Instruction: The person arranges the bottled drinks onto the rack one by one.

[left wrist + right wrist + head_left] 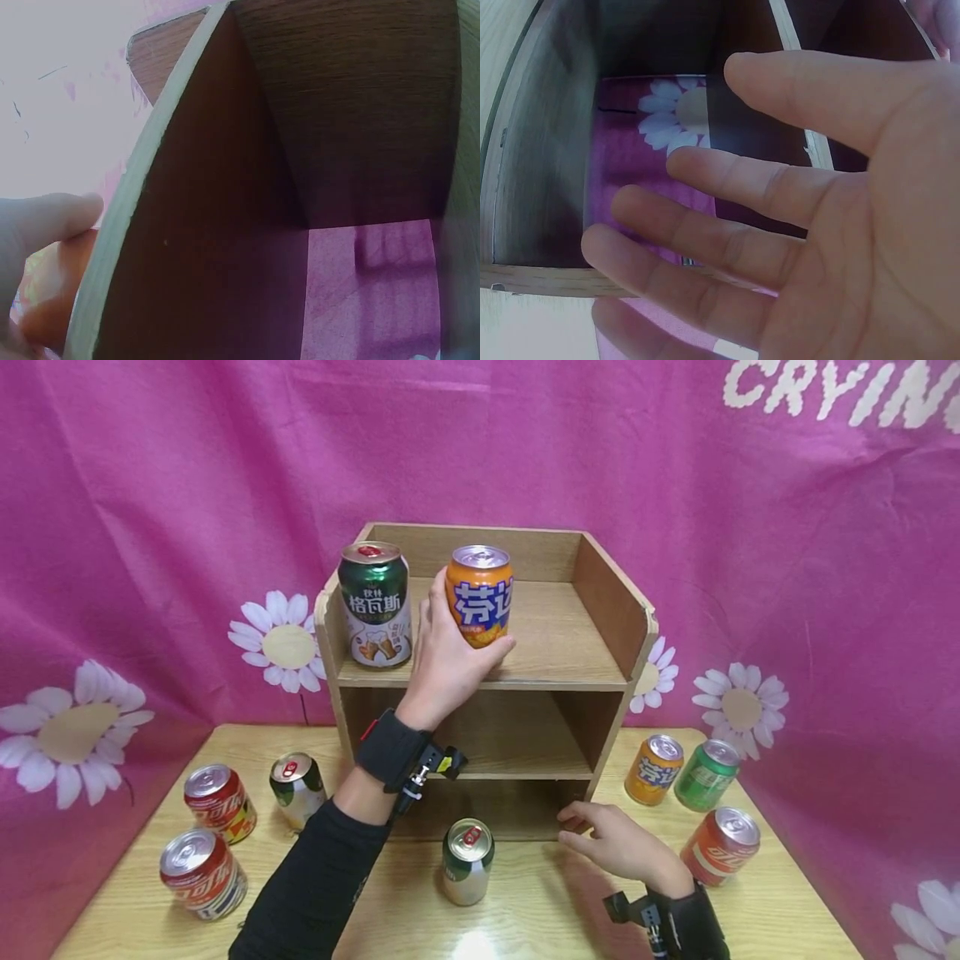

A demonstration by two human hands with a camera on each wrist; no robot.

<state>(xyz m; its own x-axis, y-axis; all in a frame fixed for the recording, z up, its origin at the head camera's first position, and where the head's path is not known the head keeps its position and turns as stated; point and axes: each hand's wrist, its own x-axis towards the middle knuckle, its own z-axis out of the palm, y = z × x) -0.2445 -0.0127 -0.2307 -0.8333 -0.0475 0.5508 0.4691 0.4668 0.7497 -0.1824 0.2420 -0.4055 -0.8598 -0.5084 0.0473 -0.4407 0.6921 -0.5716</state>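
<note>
My left hand (453,656) grips an orange Fanta-style can (480,597) with Chinese lettering, upright at the top level of a wooden shelf (480,683). In the left wrist view, the thumb and part of the orange can (60,292) show beside a shelf board. Left of that hand, a tall green-and-white can (377,606) stands on the top level. My right hand (618,842) is near the shelf's lower right corner, its fingers relaxed and holding nothing. The right wrist view shows its palm and spread fingers (727,240) before the shelf compartments.
Two red cans (219,802) (202,874) and a green-and-white can (297,789) stand at the left. Another green-and-white can (468,862) is in front of the shelf. At the right are an orange can (654,768), a green can (707,774) and a red can (720,846).
</note>
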